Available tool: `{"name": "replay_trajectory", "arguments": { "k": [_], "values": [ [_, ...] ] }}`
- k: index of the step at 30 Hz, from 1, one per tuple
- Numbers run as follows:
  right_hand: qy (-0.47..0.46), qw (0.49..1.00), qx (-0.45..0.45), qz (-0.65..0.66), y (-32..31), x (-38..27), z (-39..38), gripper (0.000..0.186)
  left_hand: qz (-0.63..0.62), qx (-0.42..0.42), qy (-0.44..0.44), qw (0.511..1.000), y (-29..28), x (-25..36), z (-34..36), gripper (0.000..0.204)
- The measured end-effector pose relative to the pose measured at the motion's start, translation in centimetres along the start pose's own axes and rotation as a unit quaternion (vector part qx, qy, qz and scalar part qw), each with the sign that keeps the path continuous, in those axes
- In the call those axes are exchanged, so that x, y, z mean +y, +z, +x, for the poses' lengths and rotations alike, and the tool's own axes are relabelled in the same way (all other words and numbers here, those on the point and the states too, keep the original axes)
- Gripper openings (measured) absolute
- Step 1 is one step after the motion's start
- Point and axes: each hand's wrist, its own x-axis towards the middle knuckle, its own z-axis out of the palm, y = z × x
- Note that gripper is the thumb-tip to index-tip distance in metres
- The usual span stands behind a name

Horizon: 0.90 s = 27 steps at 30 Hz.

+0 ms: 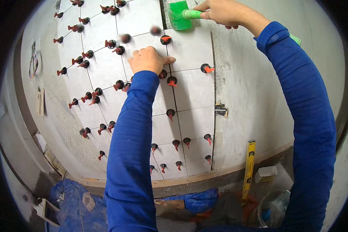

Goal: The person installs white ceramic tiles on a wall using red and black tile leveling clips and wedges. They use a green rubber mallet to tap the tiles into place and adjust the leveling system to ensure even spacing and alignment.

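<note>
My right hand point(230, 13) grips the green handle of a green mallet point(179, 16) at the upper right. Its block-shaped head is over the top of the upper right tile point(191, 48), beside bare wall; I cannot tell whether they touch. My left hand point(149, 60) lies on the white wall tiles, thumb stretched out to the right and fingers partly hidden, holding nothing visible. Around it, black and red tile levelling clips point(172, 81) stick out along the joints. One clip with an orange-red top point(166, 39) sits just above the left thumb.
Bare grey wall point(251, 89) borders the tiles on the right, with a wall box point(221, 110) in it. A yellow spirit level point(248, 170) leans below, near a clear bucket point(276, 207). Blue sheeting point(75, 205) covers floor at lower left. Wires point(34, 63) hang from the left wall.
</note>
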Motion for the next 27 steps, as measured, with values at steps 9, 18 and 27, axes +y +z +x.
{"name": "replay_trajectory", "arguments": {
  "k": [9, 18, 27],
  "values": [
    [-0.074, 0.987, 0.137, -0.038, 0.8, 3.9, -1.6, 0.047, -0.012, -0.044, -0.009, 0.999, 0.1, -0.2, 1.1, 0.083],
    [0.076, 0.888, 0.349, 0.290, 11.8, 10.5, -14.8, 0.045, 0.054, -0.014, 0.095, 0.994, 0.0, -0.7, 0.2, 0.090],
    [0.211, 0.759, 0.299, 0.539, 26.3, 10.4, -30.7, 0.057, 0.112, -0.040, 0.140, 0.983, 0.4, -1.1, 1.6, 0.087]
  ]
}}
